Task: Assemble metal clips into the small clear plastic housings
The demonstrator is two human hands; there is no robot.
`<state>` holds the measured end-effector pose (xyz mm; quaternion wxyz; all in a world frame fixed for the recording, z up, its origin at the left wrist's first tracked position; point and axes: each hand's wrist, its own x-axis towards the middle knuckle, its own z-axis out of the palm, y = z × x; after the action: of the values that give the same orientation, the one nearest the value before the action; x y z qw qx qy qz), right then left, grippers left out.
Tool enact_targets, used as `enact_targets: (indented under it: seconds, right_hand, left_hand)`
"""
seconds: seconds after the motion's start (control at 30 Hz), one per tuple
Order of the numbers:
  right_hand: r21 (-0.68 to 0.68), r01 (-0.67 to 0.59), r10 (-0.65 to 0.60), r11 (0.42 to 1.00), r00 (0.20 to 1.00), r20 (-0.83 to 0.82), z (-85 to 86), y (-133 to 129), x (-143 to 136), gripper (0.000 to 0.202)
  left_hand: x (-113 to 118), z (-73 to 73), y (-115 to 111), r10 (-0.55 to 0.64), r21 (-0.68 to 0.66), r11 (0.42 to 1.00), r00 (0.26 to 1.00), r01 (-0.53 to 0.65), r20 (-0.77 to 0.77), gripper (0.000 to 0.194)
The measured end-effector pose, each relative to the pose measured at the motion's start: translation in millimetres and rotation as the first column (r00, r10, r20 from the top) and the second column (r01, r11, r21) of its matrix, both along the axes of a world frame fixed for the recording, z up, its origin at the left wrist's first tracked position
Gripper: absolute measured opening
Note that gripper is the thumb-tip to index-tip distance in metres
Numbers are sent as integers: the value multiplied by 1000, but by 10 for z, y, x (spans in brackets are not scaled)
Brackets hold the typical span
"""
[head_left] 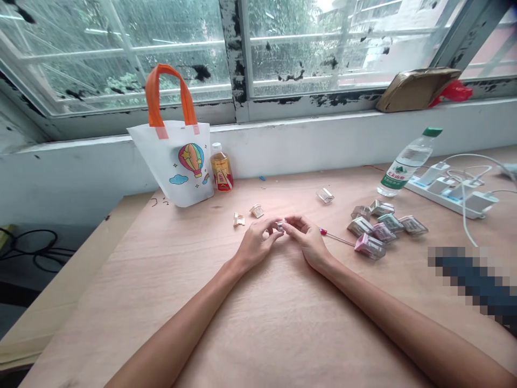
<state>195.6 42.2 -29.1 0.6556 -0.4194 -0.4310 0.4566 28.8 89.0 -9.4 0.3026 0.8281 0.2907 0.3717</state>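
Observation:
Between the fingertips of my left hand (260,240) and my right hand (306,237) is a small metallic piece (280,226), its details too small to tell. Both hands pinch it above the wooden table. Two cream plastic parts, one (238,219) beside the other (256,210), lie beyond my left hand. A clear plastic case (325,195) rests farther back. Just right of my right hand is a screwdriver with a red end (323,231) and a thin shaft. Several clear and tinted sharpener-like blocks, a pink one (369,246) in front, are grouped to the right.
A white bag (177,167) with orange handles and an amber drink bottle (222,168) stand back left. At the right are a tilted water bottle (404,166), a power strip (448,196) with cables and a pixelated dark object (476,280). Cardboard (418,90) lies on the sill.

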Motion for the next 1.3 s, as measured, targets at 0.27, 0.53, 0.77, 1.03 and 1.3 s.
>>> enact_targets:
  seconds: [0.27,0.53,0.77,1.03,1.3]
  right_hand:
    - [46,-3,-5,999,988,153,42,-24,-28,33]
    - [98,70,-107,993,882,460,-19,10,111,33]
    - [169,-116,-78,979,550,831,-42,67,149,19]
    - [214,-118,-159,970,361,919,26,13,134,20]
    - [180,-104,-130,978,369,920,51,9,204,21]
  left_hand:
    - [-25,8,-12,-43,53,998,998,45,-38,33]
    - [-35,29,52,284,-80,958,948,-275,143,32]
    - [-37,24,89,337,-153,938,920,-310,201,32]
    - [-18,37,86,312,-136,947,935,-291,172,35]
    - [-6,41,99,297,-170,948,939,-269,173,35]
